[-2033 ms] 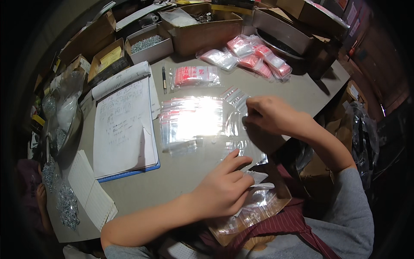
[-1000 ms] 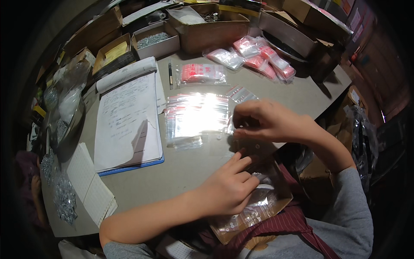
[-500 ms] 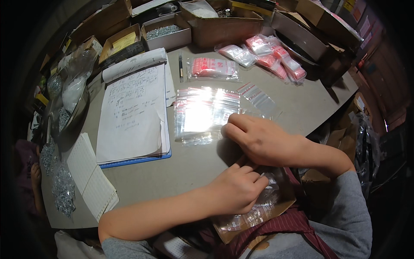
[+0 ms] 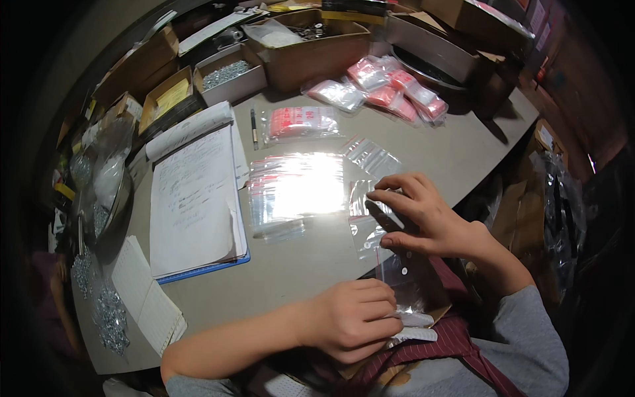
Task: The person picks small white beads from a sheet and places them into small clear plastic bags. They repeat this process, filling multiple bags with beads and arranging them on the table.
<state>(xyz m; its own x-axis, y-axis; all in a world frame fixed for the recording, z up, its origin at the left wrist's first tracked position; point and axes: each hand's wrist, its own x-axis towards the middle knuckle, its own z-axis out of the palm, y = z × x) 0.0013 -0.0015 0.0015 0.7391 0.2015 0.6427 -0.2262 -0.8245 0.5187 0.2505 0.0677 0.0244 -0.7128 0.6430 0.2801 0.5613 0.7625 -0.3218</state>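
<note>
My left hand (image 4: 354, 319) is closed, its fingers curled over clear plastic that comes out past the fingertips, above a cardboard box (image 4: 439, 313) at my lap. What lies under the palm is hidden. My right hand (image 4: 426, 215) hovers with thumb and fingers apart, holding nothing, over small clear zip bags (image 4: 364, 237) at the table's near edge. Small white round pieces show in these bags. One clear bag (image 4: 397, 268) hangs over the edge between my hands. To the left lies a fanned pile of red-lined zip bags (image 4: 271, 192), bright with glare.
A clipboard with written sheets (image 4: 192, 198) and an open notebook (image 4: 147, 291) lie left. A pen (image 4: 254, 129) and packs of red-printed bags (image 4: 303, 123) are behind the pile. Boxes of metal parts (image 4: 228, 73) line the back; bags of screws (image 4: 111, 321) sit at far left.
My right hand has opened and drawn apart from my left, uncovering bags at the table edge. My left hand has shifted slightly down and left. The whole view has turned a little.
</note>
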